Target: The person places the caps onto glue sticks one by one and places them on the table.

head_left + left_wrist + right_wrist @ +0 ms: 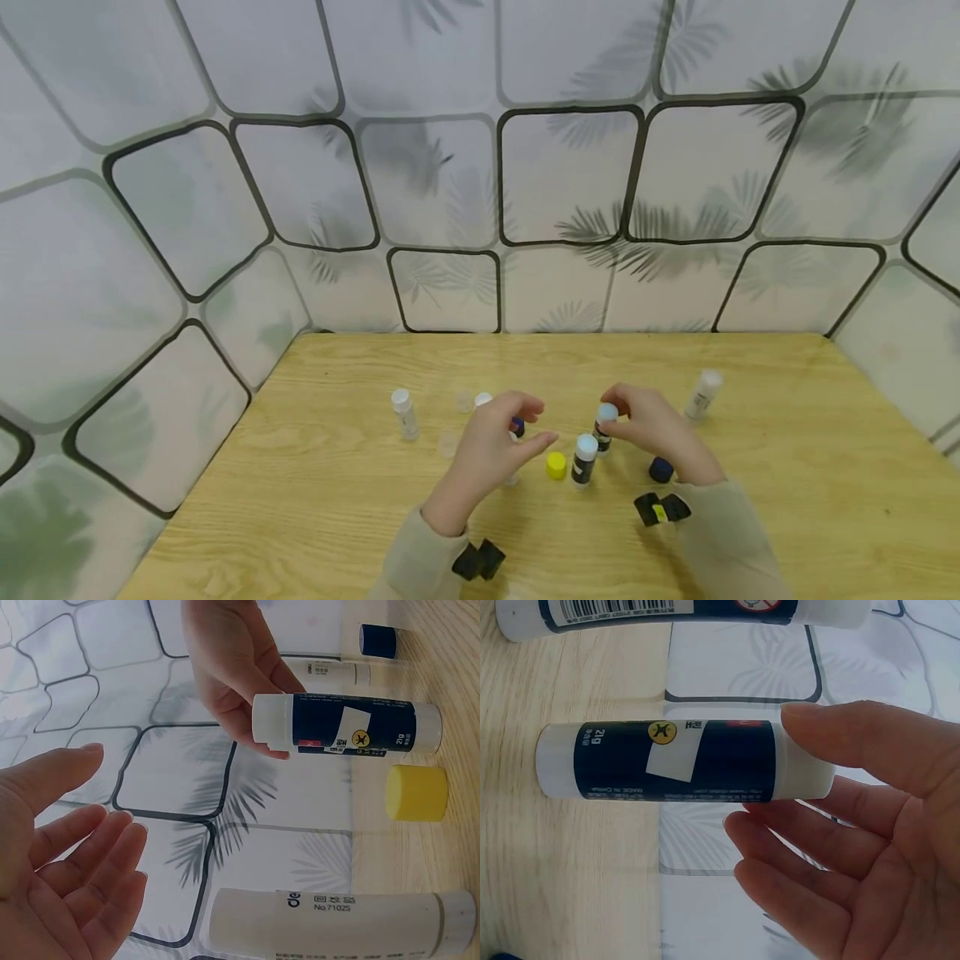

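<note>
The fingers of the right hand (662,427) pinch a navy-labelled glue stick (602,440) upright at the tabletop (300,500), those of the left hand (486,454) hang loose and empty, and a sideways nudge could topple the matching stick (583,462) alongside.

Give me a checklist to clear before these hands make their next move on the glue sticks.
1. Right hand on a navy-labelled glue stick: ok, thumb and fingers are at its white upper end.
2. Left hand free: ok, it holds nothing.
3. Second navy-labelled glue stick upright: ok, it stands on the table.
4. Yellow cap fitted on a stick: not ok, it sits loose on the table.
5. Navy cap near the right sleeve fitted: not ok, also loose.
6. Which stick each cap belongs to: cannot tell.
</note>
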